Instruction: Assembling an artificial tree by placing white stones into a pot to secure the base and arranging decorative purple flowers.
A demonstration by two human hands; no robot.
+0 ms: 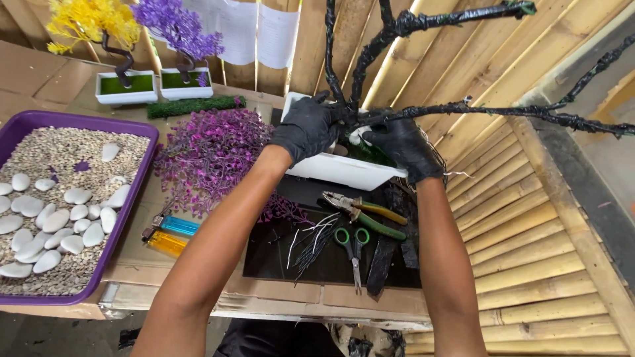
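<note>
Both gloved hands, left hand (308, 127) and right hand (401, 145), close around the black wire tree (423, 111) base, hiding it; branches run off-frame toward two o'clock above the white pot (331, 169).

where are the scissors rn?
Head view, lower centre: the green-handled scissors lie on the dark mat, just below the pliers and right of the loose wire pieces, between the person's forearms.

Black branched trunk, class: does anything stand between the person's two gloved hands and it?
Nothing visible does. The left hand and right hand, both in black gloves, already grip the base of the black branched trunk, just above the white rectangular pot. The pliers and scissors lie nearer the person, on the dark mat.
</note>
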